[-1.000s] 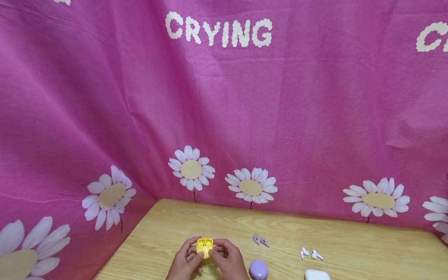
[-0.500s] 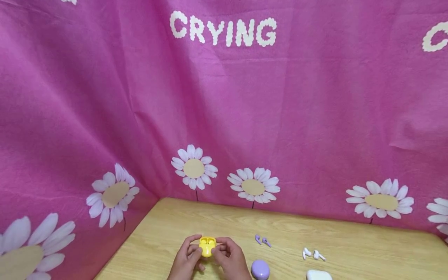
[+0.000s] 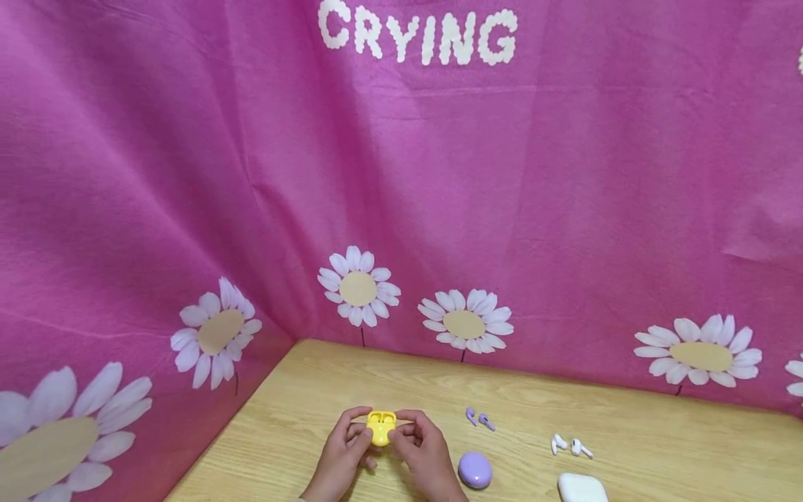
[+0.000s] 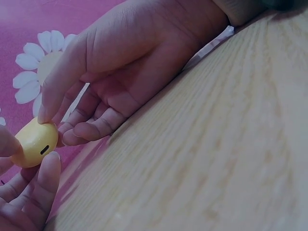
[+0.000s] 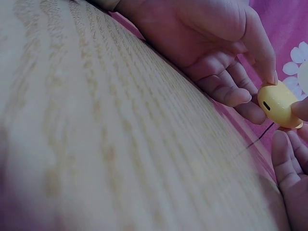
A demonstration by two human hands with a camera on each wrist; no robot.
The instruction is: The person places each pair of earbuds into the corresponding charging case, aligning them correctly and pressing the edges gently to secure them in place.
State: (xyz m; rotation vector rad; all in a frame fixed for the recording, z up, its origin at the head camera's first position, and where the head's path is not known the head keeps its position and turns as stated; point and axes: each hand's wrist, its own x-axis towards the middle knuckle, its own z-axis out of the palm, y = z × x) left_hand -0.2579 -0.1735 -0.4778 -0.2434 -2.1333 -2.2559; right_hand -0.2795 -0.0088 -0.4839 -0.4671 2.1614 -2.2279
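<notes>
Case (image 3: 380, 435), yellow, pinched between left fingers (image 3: 360, 442), right fingers (image 3: 401, 445)

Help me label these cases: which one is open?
The yellow case: its lid stands raised, while the round purple case and the white case, partly out of frame, look closed.

bare hands (image 3: 345, 446) (image 3: 423, 446), drab sleeve cuff (image 4: 242, 10)
</notes>
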